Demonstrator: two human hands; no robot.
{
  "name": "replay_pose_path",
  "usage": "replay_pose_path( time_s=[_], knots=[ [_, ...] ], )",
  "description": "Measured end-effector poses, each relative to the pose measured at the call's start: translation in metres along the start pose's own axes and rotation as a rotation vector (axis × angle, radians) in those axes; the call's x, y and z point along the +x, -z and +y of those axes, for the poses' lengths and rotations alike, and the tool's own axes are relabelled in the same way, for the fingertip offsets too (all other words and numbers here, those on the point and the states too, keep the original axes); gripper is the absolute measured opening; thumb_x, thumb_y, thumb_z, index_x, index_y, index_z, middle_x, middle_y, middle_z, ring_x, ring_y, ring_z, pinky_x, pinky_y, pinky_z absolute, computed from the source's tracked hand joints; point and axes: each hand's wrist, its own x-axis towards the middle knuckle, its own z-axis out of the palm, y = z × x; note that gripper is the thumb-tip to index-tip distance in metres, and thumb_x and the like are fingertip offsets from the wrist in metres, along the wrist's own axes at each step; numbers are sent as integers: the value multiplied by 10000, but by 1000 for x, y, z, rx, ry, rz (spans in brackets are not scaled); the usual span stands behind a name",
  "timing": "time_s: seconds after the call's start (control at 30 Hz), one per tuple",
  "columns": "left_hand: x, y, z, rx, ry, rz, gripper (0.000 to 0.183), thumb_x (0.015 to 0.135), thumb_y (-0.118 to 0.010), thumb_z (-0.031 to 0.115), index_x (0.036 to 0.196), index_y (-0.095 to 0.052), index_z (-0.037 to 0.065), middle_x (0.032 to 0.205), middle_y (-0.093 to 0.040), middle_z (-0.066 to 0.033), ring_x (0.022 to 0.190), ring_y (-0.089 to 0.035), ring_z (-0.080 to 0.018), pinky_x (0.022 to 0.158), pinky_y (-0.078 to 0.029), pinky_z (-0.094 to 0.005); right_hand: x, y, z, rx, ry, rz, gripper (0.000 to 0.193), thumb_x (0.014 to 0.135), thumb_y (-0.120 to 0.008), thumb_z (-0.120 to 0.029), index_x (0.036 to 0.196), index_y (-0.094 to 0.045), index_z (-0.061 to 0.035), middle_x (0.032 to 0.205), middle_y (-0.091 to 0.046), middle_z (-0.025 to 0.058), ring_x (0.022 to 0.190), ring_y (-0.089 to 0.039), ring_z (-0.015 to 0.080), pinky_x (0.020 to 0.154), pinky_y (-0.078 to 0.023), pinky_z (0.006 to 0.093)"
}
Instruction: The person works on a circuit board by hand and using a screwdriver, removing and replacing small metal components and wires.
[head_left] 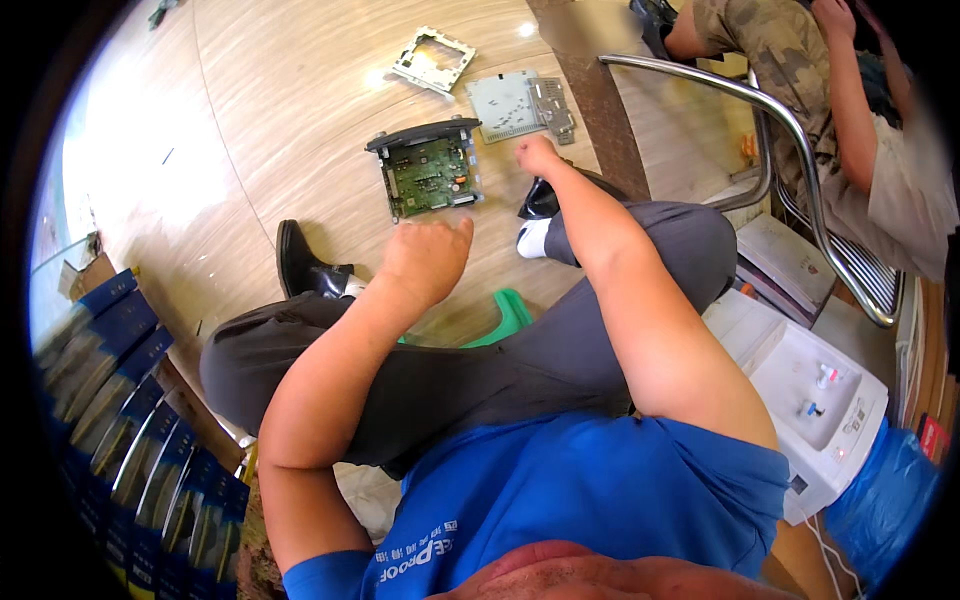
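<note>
Circuit board (pixel 428 176), left hand (pixel 428 258) near, white-lettered shirt (pixel 600 485)

Seen from above, open tile floor (pixel 280 130) stretches to the left of the circuit-board unit (pixel 430 172), leaving our left hand (pixel 430 262) a broad lane around that side. Straight ahead, the unit itself bars the way, its dark panel (pixel 424 133) raised along the far edge. Beyond the panel, we see a strip of floor before the pale frame (pixel 433 60). A flat plate (pixel 500 105) and grey bracket (pixel 553 108) lie ahead of our right hand (pixel 538 155); our black shoe (pixel 540 200) crowds it from below, and a steel chair arm (pixel 690 73) curves across the right.
</note>
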Motion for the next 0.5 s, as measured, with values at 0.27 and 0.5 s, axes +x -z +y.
replay_pose_path(
  time_s=[0.27, 0.5],
  knots=[
    [5, -7, -12, -24, 21, 50, 421, 913, -635, 269, 1268, -544, 61, 856, -674, -126, 776, -687, -314, 665, -534, -414, 81, -4, 4, 234, -180, 74, 204, 824, -679, -263, 900, -751, -88, 932, -725, 155, 885, -693, 321, 819, -535, 399],
    [5, -6, -22, -44, 67, 72, 290, 888, -594, 174, 1157, -582, 69, 816, -674, -102, 744, -690, -277, 633, -527, -393, 103, 11, -4, 141, -127, 71, 178, 823, -690, -253, 884, -755, -99, 932, -729, 145, 887, -699, 287, 814, -535, 388]
  ],
)
